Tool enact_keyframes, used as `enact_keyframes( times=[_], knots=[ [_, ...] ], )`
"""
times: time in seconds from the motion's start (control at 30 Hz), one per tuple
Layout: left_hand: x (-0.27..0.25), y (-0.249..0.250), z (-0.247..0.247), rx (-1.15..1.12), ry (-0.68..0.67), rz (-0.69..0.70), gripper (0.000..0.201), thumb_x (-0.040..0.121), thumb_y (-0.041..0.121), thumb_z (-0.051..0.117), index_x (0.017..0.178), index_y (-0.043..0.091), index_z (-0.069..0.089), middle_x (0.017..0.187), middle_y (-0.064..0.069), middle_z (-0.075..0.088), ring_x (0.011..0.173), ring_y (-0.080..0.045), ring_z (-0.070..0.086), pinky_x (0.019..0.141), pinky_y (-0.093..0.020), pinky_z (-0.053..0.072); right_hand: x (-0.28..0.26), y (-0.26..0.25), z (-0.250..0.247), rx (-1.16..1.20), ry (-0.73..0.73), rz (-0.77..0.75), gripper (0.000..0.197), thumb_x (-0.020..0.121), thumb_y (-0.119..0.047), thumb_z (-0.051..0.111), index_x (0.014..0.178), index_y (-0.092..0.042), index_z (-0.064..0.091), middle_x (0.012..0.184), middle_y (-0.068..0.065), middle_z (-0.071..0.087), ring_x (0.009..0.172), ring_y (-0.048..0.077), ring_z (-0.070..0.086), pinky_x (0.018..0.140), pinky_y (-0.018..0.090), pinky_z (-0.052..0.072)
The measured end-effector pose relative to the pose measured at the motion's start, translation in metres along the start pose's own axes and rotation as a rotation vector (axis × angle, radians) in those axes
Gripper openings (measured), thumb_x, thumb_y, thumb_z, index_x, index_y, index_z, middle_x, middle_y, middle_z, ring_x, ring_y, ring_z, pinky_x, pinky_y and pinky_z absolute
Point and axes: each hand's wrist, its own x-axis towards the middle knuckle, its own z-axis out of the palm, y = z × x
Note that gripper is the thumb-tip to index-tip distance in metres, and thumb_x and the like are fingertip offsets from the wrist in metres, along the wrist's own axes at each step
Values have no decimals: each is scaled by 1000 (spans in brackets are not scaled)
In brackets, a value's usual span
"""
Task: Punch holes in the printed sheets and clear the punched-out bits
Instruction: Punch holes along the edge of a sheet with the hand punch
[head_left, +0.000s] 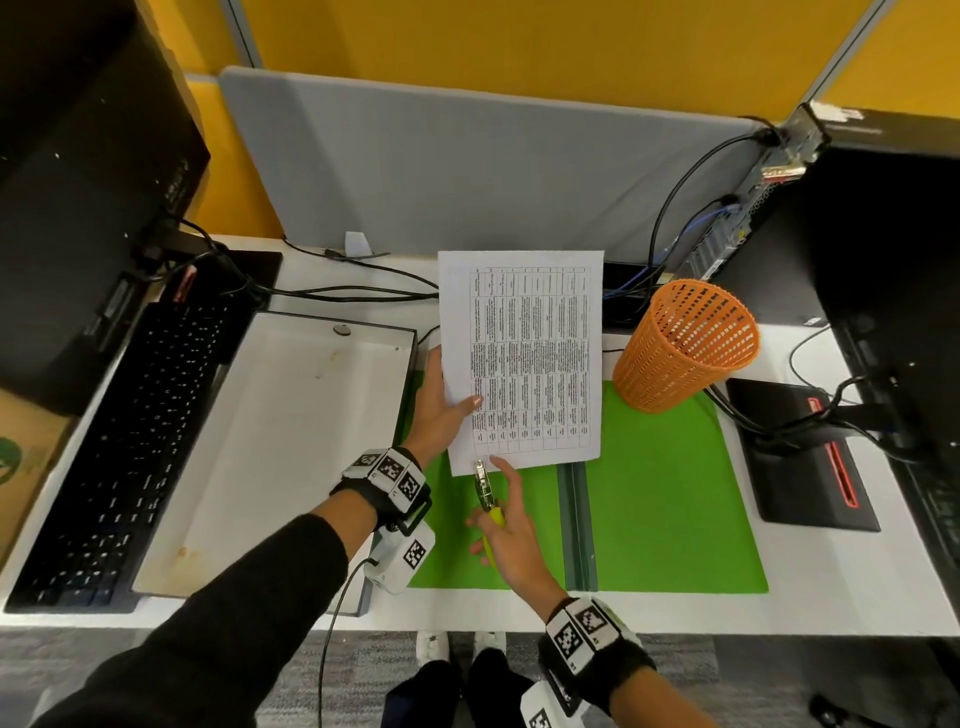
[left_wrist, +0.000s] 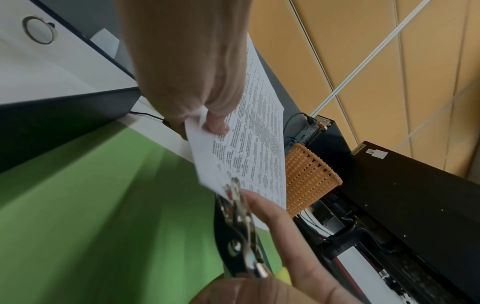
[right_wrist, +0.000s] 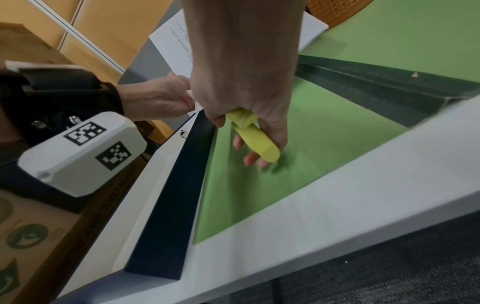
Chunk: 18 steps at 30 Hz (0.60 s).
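Note:
My left hand (head_left: 441, 402) pinches the left edge of the printed sheets (head_left: 524, 358), thumb on top, and holds them up over the open green folder (head_left: 670, 499). My right hand (head_left: 506, 530) grips a hand-held hole punch (head_left: 485, 491) by its yellow handles (right_wrist: 249, 135), index finger stretched along it. The punch's metal head (left_wrist: 235, 192) sits at the sheets' near bottom-left corner. In the left wrist view the same thumb (left_wrist: 217, 123) lies on the paper (left_wrist: 249, 131).
An orange mesh basket (head_left: 685, 345) leans at the folder's far right corner. A white tray with a dark rim (head_left: 291, 431) lies left of the folder, a black keyboard (head_left: 130, 431) beyond it. Computer towers, monitors and cables crowd both desk ends.

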Motion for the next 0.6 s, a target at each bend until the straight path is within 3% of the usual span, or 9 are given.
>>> enact_keyframes(
  times=[0.1, 0.27, 0.33, 0.4, 0.47, 0.53, 0.6],
  knots=[
    [0, 3, 2, -14, 6, 2, 75, 79, -12, 64, 133, 27, 29, 131, 0, 50, 125, -12, 47, 108, -38, 38, 2, 3, -2, -41, 16, -15, 59, 90, -7, 47, 122, -54, 34, 78, 12, 45, 61, 22, 45, 44, 19, 44],
    [-1, 6, 3, -11, -1, 27, 76, 79, -11, 66, 134, 27, 28, 136, -4, 48, 128, -14, 46, 109, -36, 37, 4, 1, -4, -59, 67, -93, 57, 88, -4, 49, 123, -49, 43, 67, 4, 40, 58, 18, 39, 54, 31, 44],
    [0, 5, 3, -1, 3, 29, 77, 79, -11, 65, 136, 25, 28, 136, -3, 48, 128, -13, 45, 109, -36, 36, 4, 1, -4, -48, 71, -100, 56, 88, -4, 50, 122, -47, 43, 68, 6, 42, 60, 19, 41, 54, 28, 44],
    [1, 5, 1, 10, 29, 27, 78, 79, -12, 65, 139, 18, 26, 132, 3, 49, 123, -4, 47, 106, -28, 39, 3, -2, -5, -8, 38, -64, 55, 90, -5, 49, 121, -49, 40, 73, 9, 50, 60, 21, 47, 45, 21, 43],
    [2, 6, -1, 20, 49, 36, 79, 79, -13, 64, 141, 12, 24, 126, 11, 49, 114, 7, 49, 98, -12, 41, 3, -4, -6, 37, -13, -13, 54, 92, -8, 48, 124, -50, 35, 78, 9, 58, 57, 25, 53, 40, 22, 40],
    [0, 8, -2, 28, 53, 50, 80, 78, -14, 64, 143, 10, 22, 128, 10, 47, 115, 5, 48, 92, -3, 40, 5, -5, -6, 53, -43, 26, 52, 94, -12, 46, 126, -50, 33, 81, 9, 61, 55, 30, 56, 40, 24, 42],
    [0, 9, -2, 42, 38, 58, 82, 78, -13, 65, 143, 11, 22, 134, 4, 45, 122, -2, 45, 96, -6, 40, 7, -6, -6, 54, -49, 50, 49, 94, -15, 46, 126, -50, 35, 84, 12, 63, 55, 33, 57, 40, 26, 44]
  ],
)
